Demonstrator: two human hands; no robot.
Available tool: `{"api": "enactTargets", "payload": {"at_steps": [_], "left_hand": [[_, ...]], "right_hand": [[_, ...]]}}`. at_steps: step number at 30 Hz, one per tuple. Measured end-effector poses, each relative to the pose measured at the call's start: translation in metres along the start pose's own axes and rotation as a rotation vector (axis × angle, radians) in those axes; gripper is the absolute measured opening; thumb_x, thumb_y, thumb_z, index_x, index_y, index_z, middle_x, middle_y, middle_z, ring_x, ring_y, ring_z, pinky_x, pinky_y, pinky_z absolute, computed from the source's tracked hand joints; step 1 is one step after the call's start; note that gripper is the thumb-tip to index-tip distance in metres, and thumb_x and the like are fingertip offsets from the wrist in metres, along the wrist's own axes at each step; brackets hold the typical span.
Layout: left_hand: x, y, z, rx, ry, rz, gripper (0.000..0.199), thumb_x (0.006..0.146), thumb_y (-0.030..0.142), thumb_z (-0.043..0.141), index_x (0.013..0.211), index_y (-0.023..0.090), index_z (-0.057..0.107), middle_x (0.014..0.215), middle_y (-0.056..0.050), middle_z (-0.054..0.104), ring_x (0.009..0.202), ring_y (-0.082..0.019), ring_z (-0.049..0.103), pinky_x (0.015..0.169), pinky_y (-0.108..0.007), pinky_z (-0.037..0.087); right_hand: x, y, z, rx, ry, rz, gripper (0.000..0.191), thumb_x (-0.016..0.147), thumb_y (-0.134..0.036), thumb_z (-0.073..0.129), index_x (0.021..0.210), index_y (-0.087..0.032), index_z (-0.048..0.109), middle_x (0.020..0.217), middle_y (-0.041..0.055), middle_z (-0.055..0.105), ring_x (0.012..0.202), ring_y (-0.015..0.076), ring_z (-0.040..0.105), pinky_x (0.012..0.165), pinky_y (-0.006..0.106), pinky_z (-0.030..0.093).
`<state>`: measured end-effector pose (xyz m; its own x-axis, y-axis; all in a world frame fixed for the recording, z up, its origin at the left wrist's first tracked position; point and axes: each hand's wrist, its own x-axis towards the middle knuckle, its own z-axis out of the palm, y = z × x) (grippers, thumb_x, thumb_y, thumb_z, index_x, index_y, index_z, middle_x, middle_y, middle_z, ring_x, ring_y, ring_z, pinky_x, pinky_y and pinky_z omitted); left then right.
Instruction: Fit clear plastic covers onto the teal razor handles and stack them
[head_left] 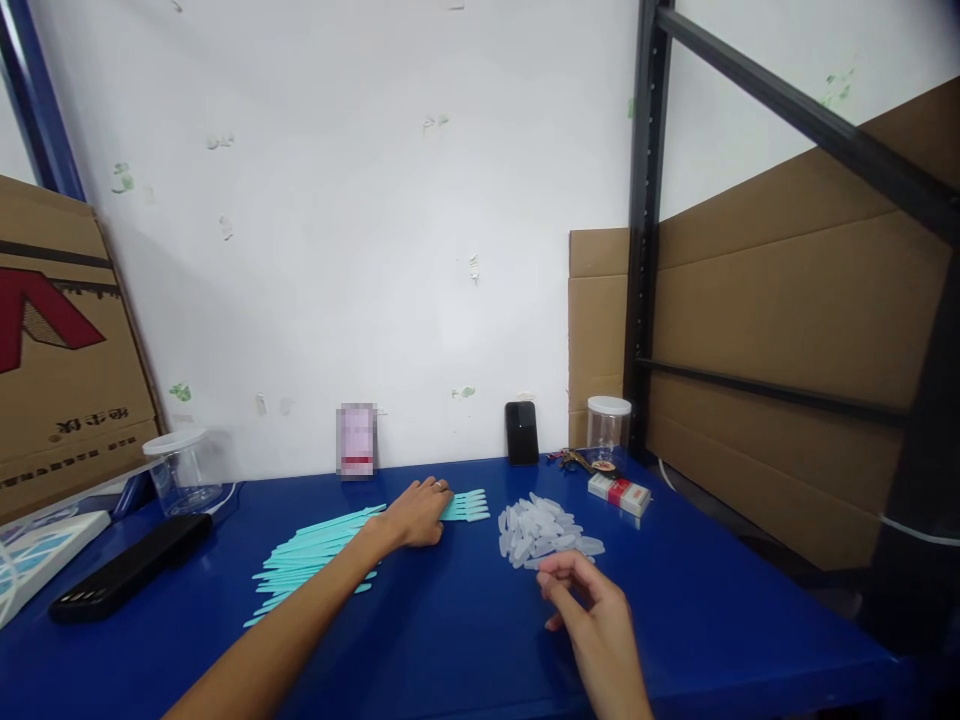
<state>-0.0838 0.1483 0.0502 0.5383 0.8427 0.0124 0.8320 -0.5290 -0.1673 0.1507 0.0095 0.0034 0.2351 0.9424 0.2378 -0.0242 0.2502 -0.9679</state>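
Observation:
My left hand (418, 512) lies over the left part of a short row of turquoise sticks (469, 506), whose ends stick out to its right. Its fingers are bent, and what they hold, if anything, is hidden. Left of it, a larger heap of turquoise sticks (311, 555) spreads partly behind my forearm. My right hand (581, 595) is at the near edge of a pile of translucent whitish pieces (536, 528). Thumb and forefinger are pinched together by one piece at the pile's edge; whether they grip it is too small to tell.
On the blue table (450, 640) stand a phone (522, 433), a pinkish blurred card (357, 440), lidded clear jars (608, 430) at both sides, a red-and-white box (619, 494), keys (574, 460) and a black device (131, 568). Cardboard (787, 370) and a dark metal post (643, 220) flank the right.

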Motion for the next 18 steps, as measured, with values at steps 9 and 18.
{"api": "enactTargets", "payload": {"at_steps": [9, 18], "left_hand": [[-0.014, 0.003, -0.012, 0.004, 0.048, -0.033, 0.057, 0.076, 0.013, 0.052, 0.133, 0.017, 0.051, 0.142, -0.015, 0.049, 0.129, -0.033, 0.046, 0.107, -0.051, 0.038], [-0.138, -0.042, -0.006, -0.023, 0.314, -0.036, 0.045, 0.09, 0.032, 0.048, 0.134, 0.038, 0.052, 0.137, -0.001, 0.059, 0.127, -0.031, 0.053, 0.105, -0.048, 0.046]], "right_hand": [[0.002, 0.0, -0.004, 0.097, -0.015, 0.019, 0.02, 0.075, -0.039, 0.066, 0.076, -0.019, 0.066, 0.073, 0.0028, 0.059, 0.072, 0.0209, 0.056, 0.05, 0.025, 0.049], [0.025, -0.015, -0.063, -0.399, 0.232, -0.155, 0.017, 0.081, -0.036, 0.06, 0.077, -0.023, 0.069, 0.072, 0.002, 0.067, 0.068, 0.0207, 0.06, 0.058, 0.027, 0.044]]}}
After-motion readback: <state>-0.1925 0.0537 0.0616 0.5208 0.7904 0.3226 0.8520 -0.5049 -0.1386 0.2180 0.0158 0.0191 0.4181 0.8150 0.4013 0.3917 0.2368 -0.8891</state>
